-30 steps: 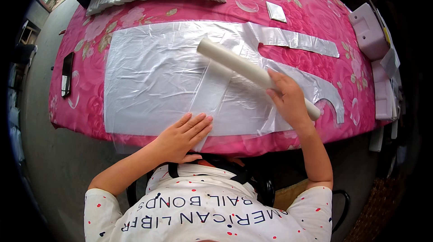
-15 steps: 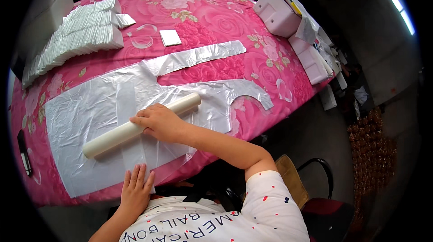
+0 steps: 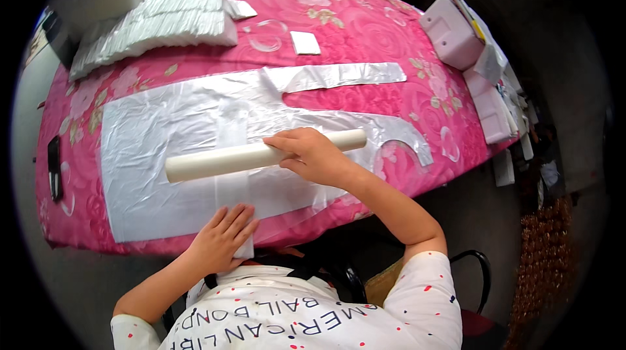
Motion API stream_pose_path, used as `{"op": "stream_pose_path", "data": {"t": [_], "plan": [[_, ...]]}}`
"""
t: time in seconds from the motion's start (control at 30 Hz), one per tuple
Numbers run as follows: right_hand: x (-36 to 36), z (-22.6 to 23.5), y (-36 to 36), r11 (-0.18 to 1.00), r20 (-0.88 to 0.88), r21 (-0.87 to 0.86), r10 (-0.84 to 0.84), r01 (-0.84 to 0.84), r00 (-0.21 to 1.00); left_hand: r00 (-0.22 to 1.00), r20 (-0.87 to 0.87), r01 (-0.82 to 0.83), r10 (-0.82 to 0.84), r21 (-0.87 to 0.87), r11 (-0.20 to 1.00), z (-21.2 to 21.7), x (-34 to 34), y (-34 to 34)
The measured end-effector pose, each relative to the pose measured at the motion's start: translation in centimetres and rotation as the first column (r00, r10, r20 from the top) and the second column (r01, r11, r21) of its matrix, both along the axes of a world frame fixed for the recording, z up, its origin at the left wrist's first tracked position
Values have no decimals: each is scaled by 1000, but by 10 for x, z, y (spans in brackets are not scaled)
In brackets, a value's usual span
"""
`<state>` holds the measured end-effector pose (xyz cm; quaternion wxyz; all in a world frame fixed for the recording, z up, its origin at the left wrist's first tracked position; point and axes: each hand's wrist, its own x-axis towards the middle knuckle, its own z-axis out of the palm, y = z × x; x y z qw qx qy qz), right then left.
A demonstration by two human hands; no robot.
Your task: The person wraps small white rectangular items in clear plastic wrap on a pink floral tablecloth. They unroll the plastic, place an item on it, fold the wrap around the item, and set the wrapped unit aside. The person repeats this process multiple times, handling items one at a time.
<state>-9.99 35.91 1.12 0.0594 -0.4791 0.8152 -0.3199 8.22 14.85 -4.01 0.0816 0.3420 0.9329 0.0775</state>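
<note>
My right hand [image 3: 312,154] is wrapped over a smooth white cylindrical roll [image 3: 225,162], right of its middle. The roll lies across a thin, translucent plastic apron [image 3: 150,197] spread flat with creases, two long straps reaching to the right. Whether the roll touches the plastic or hovers just above it, I cannot tell. My left hand [image 3: 225,236] rests palm down at the apron's near edge, fingers stretched out. Under its fingertips a white folded strip [image 3: 245,247] hangs over the table edge.
A pink floral cloth [image 3: 365,30] covers the table. Rows of folded white packets [image 3: 176,21] stand at the far left, with a single white square [image 3: 305,43] nearby. A black-handled object [image 3: 55,167] lies at the left edge. White foam boxes [image 3: 453,32] line the right edge.
The whole view has shifted, so the table sits further right. My right hand has swung the roll to a more level angle. My left hand stays at the near edge.
</note>
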Motion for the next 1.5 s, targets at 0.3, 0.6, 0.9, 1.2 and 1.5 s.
{"op": "stream_pose_path", "data": {"t": [0.3,0.6,0.9,1.2,1.5], "plan": [[8,-28,-45,991,-101,87,108,-99,989,973,-200,-120,118,-2,993,-26,28,23],[-62,-44,-95,996,-368,-51,-91,77,925,957,-288,49,-30,60,997,-22,24,3],[54,-39,-41,956,4,52,288,-288,958,982,-174,27,79,532,846,-18,24,-22],[79,-55,-34,991,-242,-12,123,-130,962,961,-131,-177,244,388,905,-5,-3,-27],[68,-49,-40,980,155,-73,-170,183,973,857,296,-498,423,687,528,-1,-19,-26]]}}
